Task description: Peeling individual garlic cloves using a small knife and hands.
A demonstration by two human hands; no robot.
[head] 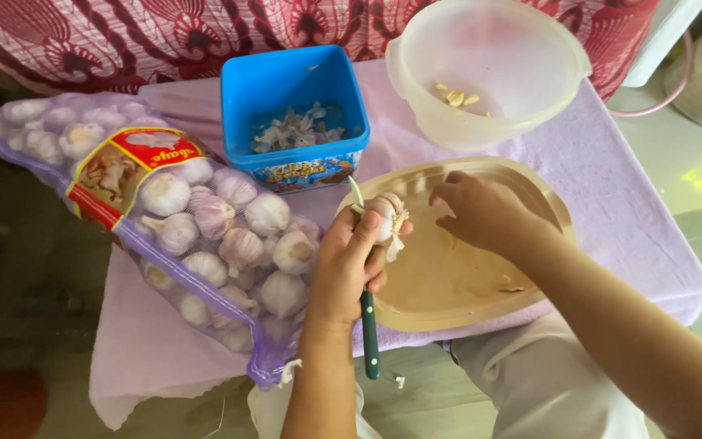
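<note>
My left hand (349, 272) is closed around a garlic bulb (385, 216) and a small knife (367, 317) at once: thumb and fingers pinch the bulb up at the top, the green handle sticks out below my palm, the thin blade tip pokes up just left of the bulb. Gripping both like that keeps the bulb steady against the blade, I'd say. Bulb sits over the left rim of the tan plate (465, 301), so loose skin drops onto it rather than the cloth. My right hand (481, 213) hovers just right of the bulb, fingers curled loosely and half open, holding nothing I can see; fingertips near the bulb but I can't tell if they touch it. Mesh bag of garlic (205, 244) lies on my left, near enough to grab from, lilac netting with a red and yellow label. Blue square tub (294, 89) behind the plate has papery peelings in it, looks like the scrap bin. Translucent white bowl (489, 73) to its right holds a few peeled cloves, kept apart from the scraps. All of it rests on a lilac cloth (611, 203) over the table.
</note>
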